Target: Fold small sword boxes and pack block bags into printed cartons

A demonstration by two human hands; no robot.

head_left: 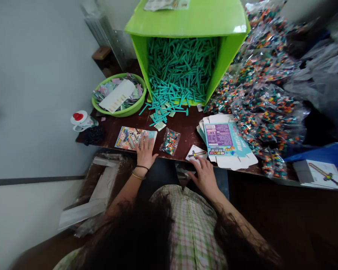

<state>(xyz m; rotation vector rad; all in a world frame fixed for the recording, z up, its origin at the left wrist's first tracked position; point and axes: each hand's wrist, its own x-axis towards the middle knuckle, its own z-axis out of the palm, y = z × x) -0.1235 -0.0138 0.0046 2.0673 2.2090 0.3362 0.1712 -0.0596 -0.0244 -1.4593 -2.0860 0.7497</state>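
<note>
Your right hand [207,179] rests loosely, fingertips on the card [197,151] by the table's [186,131] near edge—likely light, bendy; pinch its sides. Your left hand [145,154] lies open, ungripping, on the leaflet [128,138]—probably slick; lift a corner. Beyond, sticks [183,63] fill the bin [186,24].

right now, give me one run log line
left hand: on printed sheet | right hand: at white card | between: bag of colored pieces | beyond: green box, teal sticks

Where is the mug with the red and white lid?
In the head view, the mug is by the left end of the table, beside the dark bundle and left of the green basin.
</note>
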